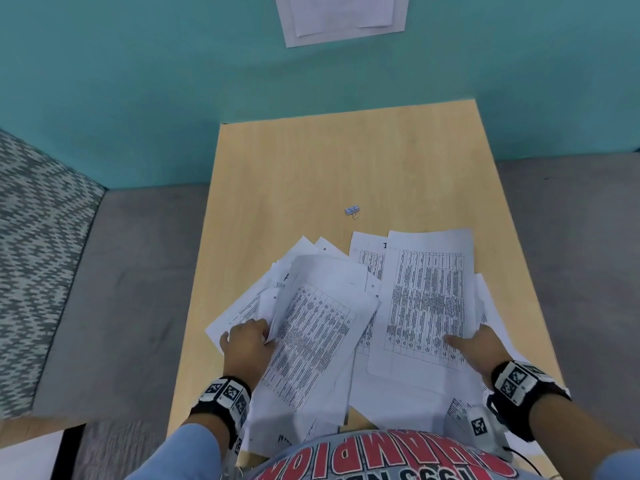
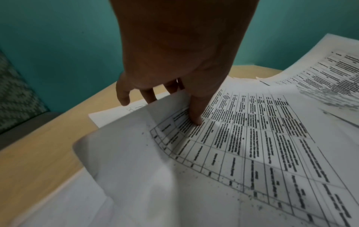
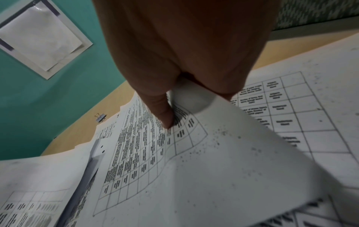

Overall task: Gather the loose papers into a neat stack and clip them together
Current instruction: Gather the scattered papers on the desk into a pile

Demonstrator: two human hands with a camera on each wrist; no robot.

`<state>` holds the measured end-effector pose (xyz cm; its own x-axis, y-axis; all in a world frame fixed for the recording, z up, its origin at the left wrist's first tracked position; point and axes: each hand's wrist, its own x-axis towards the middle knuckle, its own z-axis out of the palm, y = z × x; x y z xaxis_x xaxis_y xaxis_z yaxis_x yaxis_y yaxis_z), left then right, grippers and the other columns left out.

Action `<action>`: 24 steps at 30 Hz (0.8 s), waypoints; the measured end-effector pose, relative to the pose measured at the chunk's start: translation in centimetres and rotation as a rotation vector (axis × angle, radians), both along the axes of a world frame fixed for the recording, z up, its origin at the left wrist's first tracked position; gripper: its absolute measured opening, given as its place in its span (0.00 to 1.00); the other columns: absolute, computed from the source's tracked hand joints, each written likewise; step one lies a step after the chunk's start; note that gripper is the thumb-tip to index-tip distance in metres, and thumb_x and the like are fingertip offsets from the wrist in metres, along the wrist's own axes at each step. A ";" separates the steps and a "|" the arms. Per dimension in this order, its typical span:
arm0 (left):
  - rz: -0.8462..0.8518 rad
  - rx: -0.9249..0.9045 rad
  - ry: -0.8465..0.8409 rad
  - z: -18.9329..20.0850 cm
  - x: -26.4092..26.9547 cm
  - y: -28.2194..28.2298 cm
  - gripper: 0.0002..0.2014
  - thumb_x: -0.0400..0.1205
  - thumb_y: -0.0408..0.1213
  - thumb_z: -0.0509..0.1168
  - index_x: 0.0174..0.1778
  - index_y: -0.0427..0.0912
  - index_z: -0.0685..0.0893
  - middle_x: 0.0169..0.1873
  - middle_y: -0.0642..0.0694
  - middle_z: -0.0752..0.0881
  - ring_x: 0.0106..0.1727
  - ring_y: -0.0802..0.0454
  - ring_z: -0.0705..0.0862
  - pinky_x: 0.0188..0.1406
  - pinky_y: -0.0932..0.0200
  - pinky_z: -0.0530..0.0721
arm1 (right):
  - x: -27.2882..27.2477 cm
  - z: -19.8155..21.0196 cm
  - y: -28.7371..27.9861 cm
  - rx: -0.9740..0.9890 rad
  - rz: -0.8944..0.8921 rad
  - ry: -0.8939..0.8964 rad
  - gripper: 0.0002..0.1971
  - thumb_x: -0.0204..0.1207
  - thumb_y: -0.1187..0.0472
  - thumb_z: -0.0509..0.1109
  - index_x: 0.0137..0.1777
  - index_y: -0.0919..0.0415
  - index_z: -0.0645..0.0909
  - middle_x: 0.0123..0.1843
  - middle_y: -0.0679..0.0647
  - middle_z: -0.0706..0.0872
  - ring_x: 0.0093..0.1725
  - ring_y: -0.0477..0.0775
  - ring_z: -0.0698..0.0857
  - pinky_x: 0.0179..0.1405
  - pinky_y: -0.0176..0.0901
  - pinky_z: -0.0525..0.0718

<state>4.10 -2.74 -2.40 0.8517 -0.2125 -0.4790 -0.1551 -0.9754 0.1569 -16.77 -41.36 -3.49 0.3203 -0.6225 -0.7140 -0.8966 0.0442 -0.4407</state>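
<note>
Several loose white papers printed with tables lie scattered over the near half of the wooden table (image 1: pixel 311 161). My left hand (image 1: pixel 247 337) pinches the left edge of a lifted sheet (image 1: pixel 311 334), thumb (image 2: pixel 196 113) on top and fingers under it. My right hand (image 1: pixel 481 344) pinches the right edge of another sheet (image 1: pixel 426 299), thumb (image 3: pixel 165 113) pressing on its printed face. A small blue binder clip (image 1: pixel 352 211) lies alone on the bare wood beyond the papers; the binder clip (image 3: pixel 101 117) also shows past the paper edge in the right wrist view.
A teal wall (image 1: pixel 138 81) stands behind the table, with paper sheets (image 1: pixel 341 15) taped to it. Grey floor (image 1: pixel 131 289) lies on both sides, and a patterned seat (image 1: pixel 34 254) is at the left. The table's far half holds only the clip.
</note>
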 end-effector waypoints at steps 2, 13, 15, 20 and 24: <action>0.013 -0.005 -0.010 0.1 0.1 0.1 0.16 0.81 0.44 0.76 0.36 0.53 0.74 0.40 0.51 0.83 0.55 0.40 0.85 0.78 0.32 0.73 | 0.0 0.0 -0.1 0.003 0.010 0.006 0.24 0.78 0.57 0.81 0.59 0.71 0.72 0.37 0.57 0.79 0.35 0.56 0.77 0.35 0.46 0.76; -0.027 -0.072 -0.088 0.5 -0.6 0.5 0.17 0.77 0.40 0.80 0.35 0.50 0.75 0.35 0.50 0.82 0.43 0.43 0.82 0.54 0.44 0.84 | 0.0 0.3 0.2 -0.016 0.008 0.019 0.21 0.78 0.57 0.81 0.56 0.68 0.72 0.37 0.58 0.79 0.33 0.54 0.77 0.30 0.44 0.72; -0.028 -0.084 -0.074 0.6 -0.4 0.4 0.16 0.77 0.37 0.80 0.36 0.45 0.77 0.36 0.46 0.84 0.41 0.41 0.83 0.43 0.48 0.83 | 0.1 0.7 0.3 -0.028 0.015 0.017 0.19 0.79 0.59 0.80 0.53 0.68 0.73 0.35 0.57 0.78 0.31 0.54 0.76 0.27 0.44 0.70; -0.067 0.007 -0.124 0.6 -0.3 0.4 0.11 0.78 0.40 0.78 0.39 0.48 0.81 0.38 0.52 0.83 0.45 0.43 0.83 0.53 0.48 0.77 | 0.0 0.3 0.2 -0.019 0.017 -0.002 0.19 0.78 0.58 0.81 0.53 0.70 0.76 0.35 0.57 0.78 0.33 0.56 0.78 0.31 0.45 0.74; -0.045 -0.091 -0.075 0.6 -0.7 0.6 0.09 0.81 0.35 0.76 0.41 0.45 0.82 0.42 0.48 0.82 0.46 0.42 0.83 0.42 0.52 0.78 | -0.1 0.4 0.2 -0.019 0.015 -0.011 0.16 0.77 0.60 0.81 0.44 0.66 0.75 0.35 0.60 0.79 0.34 0.58 0.79 0.35 0.47 0.76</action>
<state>3.37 -2.13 -1.75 0.8733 -0.2906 -0.3910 -0.2128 -0.9496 0.2303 -16.84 -41.14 -3.12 0.3373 -0.6310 -0.6986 -0.8921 0.0226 -0.4512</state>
